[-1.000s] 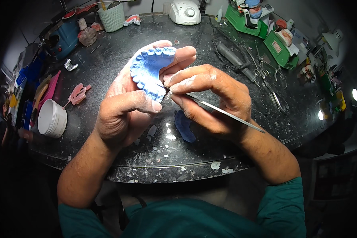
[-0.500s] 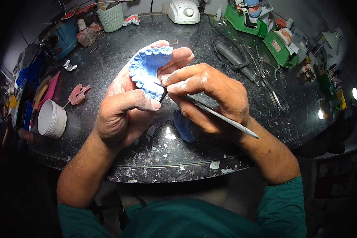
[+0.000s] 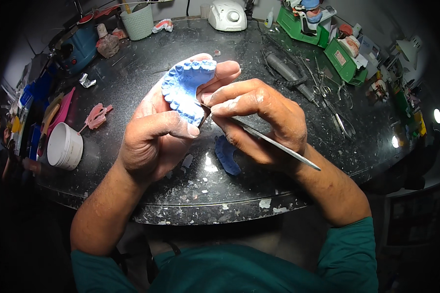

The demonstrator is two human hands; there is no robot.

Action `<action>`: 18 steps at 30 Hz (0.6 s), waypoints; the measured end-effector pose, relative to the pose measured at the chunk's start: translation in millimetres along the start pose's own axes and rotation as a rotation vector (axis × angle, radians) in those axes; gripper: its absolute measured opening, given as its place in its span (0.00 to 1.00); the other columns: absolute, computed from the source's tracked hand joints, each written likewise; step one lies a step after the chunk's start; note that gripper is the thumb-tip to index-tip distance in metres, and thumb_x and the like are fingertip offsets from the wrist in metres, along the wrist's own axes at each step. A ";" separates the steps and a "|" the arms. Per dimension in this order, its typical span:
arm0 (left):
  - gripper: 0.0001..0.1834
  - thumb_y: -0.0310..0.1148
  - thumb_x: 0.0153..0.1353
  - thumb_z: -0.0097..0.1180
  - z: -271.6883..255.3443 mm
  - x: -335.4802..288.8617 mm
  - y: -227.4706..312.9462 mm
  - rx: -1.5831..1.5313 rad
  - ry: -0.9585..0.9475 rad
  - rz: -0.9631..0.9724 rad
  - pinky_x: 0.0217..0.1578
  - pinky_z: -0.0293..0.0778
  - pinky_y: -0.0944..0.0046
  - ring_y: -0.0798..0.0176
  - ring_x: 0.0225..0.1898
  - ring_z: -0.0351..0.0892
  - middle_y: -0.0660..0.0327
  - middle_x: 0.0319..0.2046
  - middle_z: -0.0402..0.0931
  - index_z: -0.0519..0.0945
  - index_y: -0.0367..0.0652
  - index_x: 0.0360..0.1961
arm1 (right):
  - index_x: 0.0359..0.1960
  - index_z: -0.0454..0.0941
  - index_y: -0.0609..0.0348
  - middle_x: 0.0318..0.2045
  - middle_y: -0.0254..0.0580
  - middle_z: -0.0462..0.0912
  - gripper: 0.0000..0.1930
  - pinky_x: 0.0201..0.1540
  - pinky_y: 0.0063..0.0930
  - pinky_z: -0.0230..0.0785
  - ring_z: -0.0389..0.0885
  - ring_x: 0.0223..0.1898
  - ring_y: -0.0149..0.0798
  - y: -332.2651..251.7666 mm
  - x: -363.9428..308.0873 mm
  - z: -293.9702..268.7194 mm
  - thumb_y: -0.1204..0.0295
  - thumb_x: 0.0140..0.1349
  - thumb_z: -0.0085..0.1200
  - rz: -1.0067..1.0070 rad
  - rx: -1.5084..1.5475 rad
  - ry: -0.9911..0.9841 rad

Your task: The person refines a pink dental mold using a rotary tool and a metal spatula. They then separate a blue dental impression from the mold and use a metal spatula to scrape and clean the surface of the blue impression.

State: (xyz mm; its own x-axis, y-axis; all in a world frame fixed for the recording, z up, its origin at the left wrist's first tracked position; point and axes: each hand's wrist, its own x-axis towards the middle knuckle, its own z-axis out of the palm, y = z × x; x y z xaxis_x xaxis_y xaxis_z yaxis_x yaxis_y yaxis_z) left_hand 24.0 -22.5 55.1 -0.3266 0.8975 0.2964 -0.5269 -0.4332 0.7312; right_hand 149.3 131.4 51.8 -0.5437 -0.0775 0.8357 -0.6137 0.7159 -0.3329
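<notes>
A blue plaster dental model point(image 3: 183, 84), a horseshoe-shaped arch of teeth, is held up over the bench. My left hand point(image 3: 149, 129) is closed on it, thumb on the near end and fingers behind. Pinched in my right hand point(image 3: 266, 117) is a slim metal carving tool point(image 3: 278, 144), its handle slanting down to the right under the palm. The tool's tip is at the inner edge of the model's near end; fingertips partly hide the contact. On the bench below the hands lies a second, darker blue arch-shaped piece point(image 3: 226, 156).
A white tub point(image 3: 65, 146) and a pink branched piece point(image 3: 98, 116) lie at left. Behind stand a pale basket point(image 3: 137, 22) and a white control box point(image 3: 227, 16). A grey handpiece point(image 3: 283, 67), scissors point(image 3: 322, 89) and green bins point(image 3: 345, 61) are at right. White crumbs litter the front edge.
The model has shifted very slightly to the right and tilted a little in my left hand. My right hand has moved slightly with the tool, its tip still at the model's near end.
</notes>
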 end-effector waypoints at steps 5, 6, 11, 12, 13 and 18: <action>0.51 0.20 0.39 0.50 -13.3 3.4 -7.6 -0.037 -0.161 0.093 0.77 0.41 0.46 0.41 0.77 0.51 0.37 0.72 0.58 0.55 0.30 0.72 | 0.41 0.82 0.64 0.41 0.51 0.87 0.15 0.50 0.33 0.81 0.88 0.46 0.43 -2.8 2.2 1.4 0.89 0.52 0.65 0.031 0.041 -0.014; 0.51 0.21 0.39 0.50 -2.4 0.1 -8.1 -0.005 -0.039 0.076 0.77 0.41 0.46 0.41 0.77 0.51 0.37 0.72 0.58 0.55 0.30 0.72 | 0.41 0.82 0.64 0.41 0.51 0.87 0.15 0.50 0.33 0.81 0.88 0.46 0.43 -2.7 1.9 1.2 0.88 0.52 0.65 0.042 0.048 -0.017; 0.50 0.22 0.40 0.51 8.0 6.6 -2.2 -0.186 0.196 -0.031 0.77 0.42 0.46 0.41 0.77 0.51 0.38 0.71 0.58 0.55 0.30 0.72 | 0.40 0.82 0.63 0.41 0.50 0.87 0.14 0.49 0.32 0.81 0.89 0.45 0.43 -2.9 1.4 0.2 0.88 0.52 0.65 0.050 0.019 -0.024; 0.50 0.22 0.40 0.51 5.8 3.0 -1.0 -0.062 0.121 -0.030 0.77 0.42 0.46 0.41 0.77 0.50 0.38 0.71 0.58 0.55 0.30 0.72 | 0.40 0.82 0.63 0.41 0.49 0.87 0.14 0.49 0.32 0.81 0.89 0.45 0.43 -3.5 1.7 0.1 0.88 0.52 0.65 0.049 0.012 -0.023; 0.51 0.23 0.40 0.51 3.4 0.5 -0.1 0.061 0.045 -0.028 0.77 0.42 0.46 0.41 0.77 0.50 0.38 0.71 0.58 0.54 0.30 0.72 | 0.40 0.82 0.62 0.41 0.49 0.87 0.14 0.48 0.32 0.81 0.89 0.45 0.43 -4.1 1.9 -0.2 0.88 0.52 0.65 0.050 -0.001 -0.026; 0.46 0.16 0.47 0.49 -3.2 -2.0 -1.5 -0.051 -0.001 -0.009 0.73 0.54 0.55 0.48 0.73 0.61 0.40 0.70 0.62 0.55 0.30 0.72 | 0.40 0.81 0.62 0.41 0.49 0.87 0.14 0.46 0.31 0.82 0.89 0.44 0.44 -1.8 0.7 2.4 0.87 0.52 0.66 0.012 -0.072 -0.033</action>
State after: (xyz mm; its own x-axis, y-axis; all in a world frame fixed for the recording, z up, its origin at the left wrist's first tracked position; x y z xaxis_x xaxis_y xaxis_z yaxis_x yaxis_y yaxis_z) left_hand 22.9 -23.9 51.5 -0.3208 0.9013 0.2912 -0.5687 -0.4291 0.7018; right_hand 148.6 128.4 51.9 -0.5698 -0.0909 0.8167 -0.5650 0.7650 -0.3091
